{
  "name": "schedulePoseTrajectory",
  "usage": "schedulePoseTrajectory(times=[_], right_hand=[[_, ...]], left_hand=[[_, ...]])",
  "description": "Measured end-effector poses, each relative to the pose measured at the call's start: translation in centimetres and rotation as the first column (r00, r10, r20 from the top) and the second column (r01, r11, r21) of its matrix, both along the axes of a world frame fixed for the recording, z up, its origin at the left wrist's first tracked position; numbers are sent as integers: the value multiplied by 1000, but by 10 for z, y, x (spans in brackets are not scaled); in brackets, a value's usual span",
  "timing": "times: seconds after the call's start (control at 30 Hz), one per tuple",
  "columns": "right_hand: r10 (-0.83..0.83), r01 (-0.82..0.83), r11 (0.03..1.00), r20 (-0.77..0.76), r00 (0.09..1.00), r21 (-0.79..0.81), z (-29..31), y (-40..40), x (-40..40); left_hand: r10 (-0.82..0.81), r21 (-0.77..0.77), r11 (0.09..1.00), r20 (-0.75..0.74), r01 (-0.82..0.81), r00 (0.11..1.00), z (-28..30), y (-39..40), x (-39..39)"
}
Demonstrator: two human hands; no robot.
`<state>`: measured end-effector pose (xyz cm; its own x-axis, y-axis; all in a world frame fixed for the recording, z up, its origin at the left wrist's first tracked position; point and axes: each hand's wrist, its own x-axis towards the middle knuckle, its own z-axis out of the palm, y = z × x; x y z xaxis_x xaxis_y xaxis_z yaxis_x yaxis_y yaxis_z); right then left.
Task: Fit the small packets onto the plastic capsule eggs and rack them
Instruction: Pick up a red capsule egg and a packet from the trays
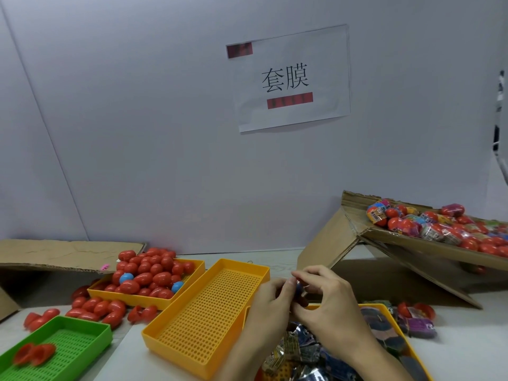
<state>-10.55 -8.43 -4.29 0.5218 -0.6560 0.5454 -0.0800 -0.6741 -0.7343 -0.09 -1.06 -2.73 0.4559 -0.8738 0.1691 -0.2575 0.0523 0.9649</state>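
Observation:
My left hand [268, 306] and my right hand [327, 301] meet above a yellow tray [384, 309] of small dark printed packets [299, 350]. Together their fingertips pinch one capsule egg [299, 291], dark blue and red, mostly hidden by the fingers. A perforated yellow tray [209, 312] with nothing in it lies just left of my hands. Further left, another yellow tray [132, 296] is heaped with red capsule eggs [148, 273] and two blue ones. Wrapped eggs [439, 229] fill a tilted cardboard box at the right.
Loose red eggs [96, 307] lie on the table left of the trays. A green perforated tray [63, 350] at the lower left holds red egg halves. A flat cardboard flap [68, 254] sits at the back left. A paper sign [291, 78] hangs on the wall.

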Motion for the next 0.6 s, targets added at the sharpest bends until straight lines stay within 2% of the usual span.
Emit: schedulePoseTrajectory(times=[0.13, 0.27, 0.4, 0.5, 0.6], right_hand=[[-1, -1, 999, 38, 999, 41, -1, 3, 3], [22, -34, 990, 90, 996, 136, -5, -2, 3], [83, -109, 956, 105, 991, 271, -6, -6, 1], [110, -140, 941, 115, 987, 307, -5, -6, 1], [119, -152, 936, 122, 985, 316, -5, -5, 1]], left_hand=[[25, 10, 1000, -186, -24, 982, -2, -3, 3], [16, -62, 997, -399, -44, 917, -1, -5, 5], [-5, -92, 995, -370, -31, 929, 0, -4, 5], [10, -90, 995, -337, -43, 941, 1, -3, 4], [32, -62, 997, -241, -49, 970, 0, -3, 4]])
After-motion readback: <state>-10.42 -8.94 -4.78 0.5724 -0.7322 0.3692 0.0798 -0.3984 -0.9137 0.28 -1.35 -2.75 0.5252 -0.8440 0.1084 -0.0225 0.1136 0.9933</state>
